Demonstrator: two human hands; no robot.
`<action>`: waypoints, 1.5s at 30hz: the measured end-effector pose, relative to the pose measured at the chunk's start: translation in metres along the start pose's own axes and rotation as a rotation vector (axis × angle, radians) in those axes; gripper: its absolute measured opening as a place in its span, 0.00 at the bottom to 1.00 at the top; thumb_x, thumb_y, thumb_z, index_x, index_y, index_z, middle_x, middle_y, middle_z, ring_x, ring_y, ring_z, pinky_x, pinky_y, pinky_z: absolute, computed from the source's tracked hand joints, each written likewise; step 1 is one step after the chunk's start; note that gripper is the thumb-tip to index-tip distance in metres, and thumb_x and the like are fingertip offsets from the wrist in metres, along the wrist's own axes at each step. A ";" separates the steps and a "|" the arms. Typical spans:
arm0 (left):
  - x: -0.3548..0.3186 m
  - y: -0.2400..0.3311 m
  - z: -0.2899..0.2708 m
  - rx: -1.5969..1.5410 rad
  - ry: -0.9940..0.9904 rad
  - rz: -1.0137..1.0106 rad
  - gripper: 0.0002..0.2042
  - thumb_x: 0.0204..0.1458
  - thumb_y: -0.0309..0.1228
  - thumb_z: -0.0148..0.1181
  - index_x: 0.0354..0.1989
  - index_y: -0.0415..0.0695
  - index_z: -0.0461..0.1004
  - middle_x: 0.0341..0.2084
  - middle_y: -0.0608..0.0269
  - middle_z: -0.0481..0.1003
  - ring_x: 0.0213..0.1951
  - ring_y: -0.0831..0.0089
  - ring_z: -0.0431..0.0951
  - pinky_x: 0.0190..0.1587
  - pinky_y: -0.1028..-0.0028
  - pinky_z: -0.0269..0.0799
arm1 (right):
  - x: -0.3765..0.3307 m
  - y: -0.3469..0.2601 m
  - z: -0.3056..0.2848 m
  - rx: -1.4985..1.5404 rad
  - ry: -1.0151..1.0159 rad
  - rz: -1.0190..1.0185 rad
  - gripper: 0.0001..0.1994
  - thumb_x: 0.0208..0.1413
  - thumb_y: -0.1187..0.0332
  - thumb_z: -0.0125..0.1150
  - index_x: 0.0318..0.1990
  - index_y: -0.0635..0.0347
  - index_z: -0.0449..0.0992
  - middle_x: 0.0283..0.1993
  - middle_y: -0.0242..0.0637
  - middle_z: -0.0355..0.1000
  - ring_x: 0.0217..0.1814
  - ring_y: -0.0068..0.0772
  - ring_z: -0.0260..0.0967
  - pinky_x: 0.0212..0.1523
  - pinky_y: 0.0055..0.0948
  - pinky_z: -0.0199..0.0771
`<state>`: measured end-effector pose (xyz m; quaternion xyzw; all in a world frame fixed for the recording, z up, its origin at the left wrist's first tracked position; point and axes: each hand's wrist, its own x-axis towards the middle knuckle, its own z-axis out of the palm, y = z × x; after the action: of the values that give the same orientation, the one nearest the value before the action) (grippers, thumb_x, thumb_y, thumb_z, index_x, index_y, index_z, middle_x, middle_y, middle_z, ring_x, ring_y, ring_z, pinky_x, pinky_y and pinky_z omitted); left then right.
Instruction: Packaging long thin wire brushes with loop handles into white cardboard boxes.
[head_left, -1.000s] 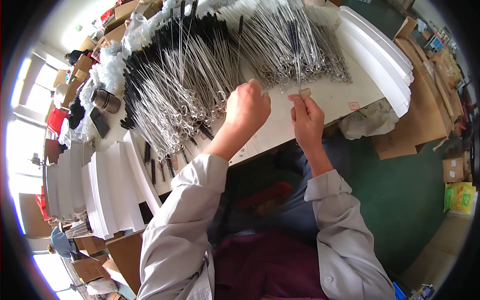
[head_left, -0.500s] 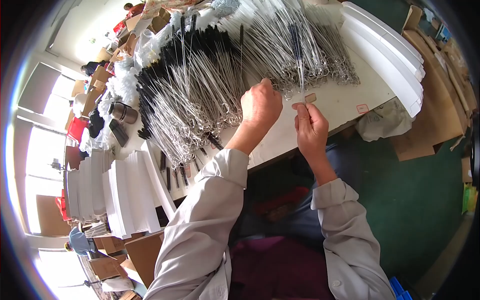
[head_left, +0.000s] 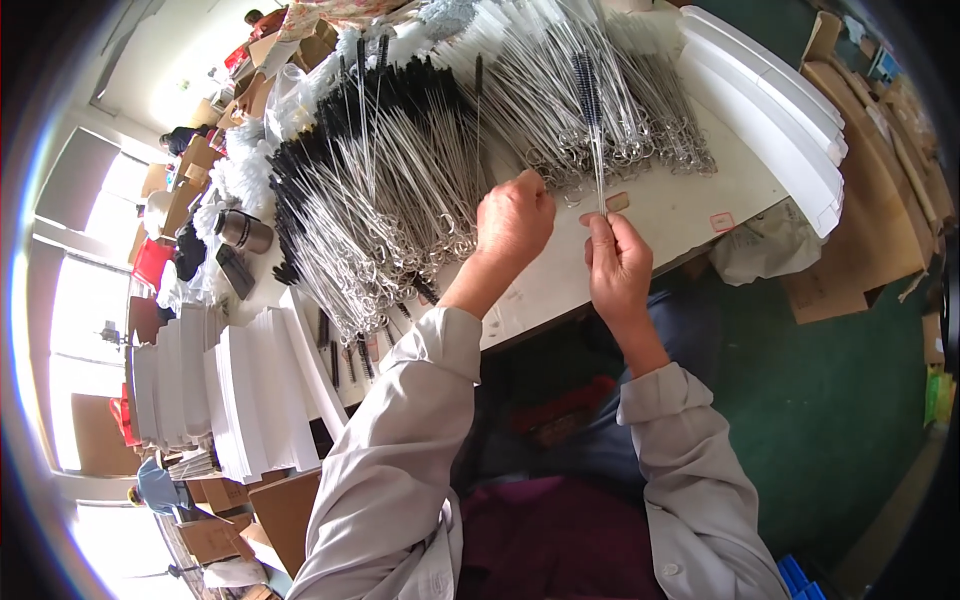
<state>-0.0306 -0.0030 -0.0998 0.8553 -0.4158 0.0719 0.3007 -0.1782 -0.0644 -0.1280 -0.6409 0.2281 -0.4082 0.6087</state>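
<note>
My right hand (head_left: 617, 263) pinches the lower end of a thin wire brush with a dark bristle head (head_left: 594, 135), holding it upright over the white table (head_left: 660, 215). My left hand (head_left: 514, 222) is curled at the ring ends of a spread pile of wire brushes (head_left: 400, 200), fingers closed on a few of them. A second pile of white-bristled wire brushes (head_left: 600, 90) lies beyond both hands. Grey sleeves cover both forearms.
Stacks of white card sheets (head_left: 230, 390) stand at the left, more white stacks (head_left: 770, 100) at the right end of the table. A metal cup (head_left: 243, 231) sits at the far left. Cardboard boxes (head_left: 860, 230) lie on the green floor.
Both hands stay at the table's front edge; the view has shifted so that they sit slightly more to the right. The right hand keeps the single brush upright.
</note>
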 end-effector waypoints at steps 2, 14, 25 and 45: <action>0.002 0.000 -0.007 -0.073 -0.058 -0.038 0.07 0.49 0.32 0.63 0.28 0.41 0.78 0.24 0.48 0.80 0.32 0.46 0.82 0.38 0.54 0.78 | 0.000 0.000 -0.001 -0.008 0.007 -0.005 0.12 0.73 0.66 0.52 0.43 0.66 0.79 0.19 0.22 0.60 0.20 0.12 0.52 0.21 0.20 0.51; -0.010 0.009 -0.010 -0.138 0.072 -0.055 0.05 0.51 0.28 0.65 0.30 0.39 0.79 0.21 0.52 0.80 0.24 0.61 0.83 0.31 0.67 0.78 | 0.001 -0.001 -0.001 0.000 0.022 0.012 0.11 0.71 0.66 0.55 0.41 0.65 0.79 0.18 0.27 0.64 0.19 0.16 0.58 0.22 0.24 0.59; -0.057 0.030 -0.008 -0.155 0.038 -0.018 0.04 0.50 0.27 0.66 0.29 0.41 0.78 0.21 0.54 0.80 0.24 0.62 0.83 0.30 0.68 0.79 | 0.002 0.002 0.000 -0.011 0.022 -0.003 0.11 0.71 0.66 0.56 0.41 0.64 0.80 0.19 0.28 0.66 0.20 0.17 0.61 0.23 0.24 0.61; -0.170 0.090 -0.122 -0.268 -0.032 0.310 0.09 0.43 0.16 0.67 0.29 0.42 0.75 0.18 0.63 0.73 0.18 0.68 0.77 0.21 0.72 0.71 | 0.017 0.006 -0.007 0.137 -0.131 0.163 0.13 0.71 0.65 0.53 0.41 0.65 0.80 0.23 0.30 0.71 0.20 0.18 0.66 0.20 0.22 0.64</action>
<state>-0.1926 0.1380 -0.0236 0.7346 -0.5529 0.0475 0.3905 -0.1727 -0.0828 -0.1298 -0.6027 0.2105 -0.3293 0.6957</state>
